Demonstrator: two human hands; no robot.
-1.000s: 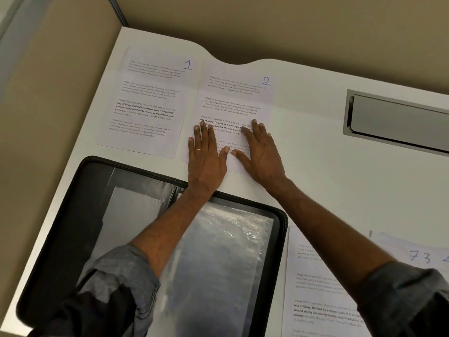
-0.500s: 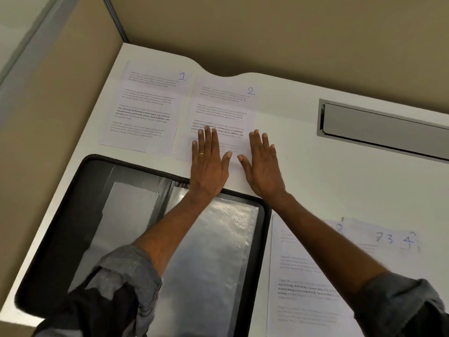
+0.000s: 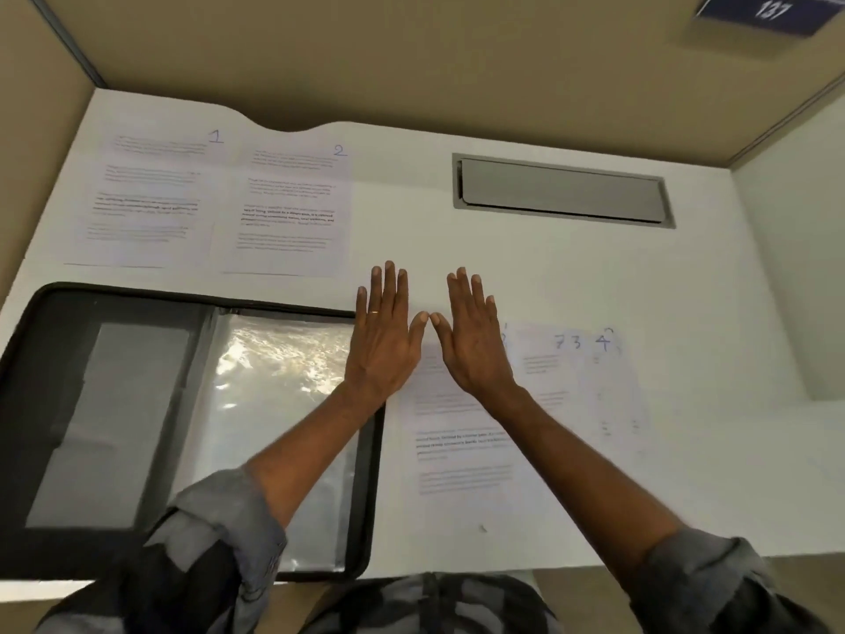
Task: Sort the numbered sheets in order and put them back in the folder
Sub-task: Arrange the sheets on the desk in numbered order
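Sheets marked 1 (image 3: 146, 199) and 2 (image 3: 288, 208) lie flat side by side at the far left of the white desk (image 3: 548, 276), edges just meeting, each printed with blocks of text and a blue handwritten number in its top right corner. We hold nothing: our left hand (image 3: 384, 340) and right hand (image 3: 473, 345) are both spread flat, palms down, fingers straight and close together, thumb tips nearly touching. The left hand, with a thin ring (image 3: 374, 312), sits over the folder's far right corner; the right sits over the top of the loose pile (image 3: 462, 450). We cannot tell whether either palm presses down or hovers. That pile lies just right of the folder, with more sheets fanned (image 3: 594, 382) out behind it showing 7, 3 and 4. The folder (image 3: 366, 473) is black, rounded at the corners and zip-edged, lying open at the near left; its left half carries a flat grey panel (image 3: 105, 418), its right half a crinkled, glossy clear plastic sleeve (image 3: 274, 382) catching the light. No numbered sheet shows inside it. A long metal hatch (image 3: 560, 189) is set into the desk farther back.
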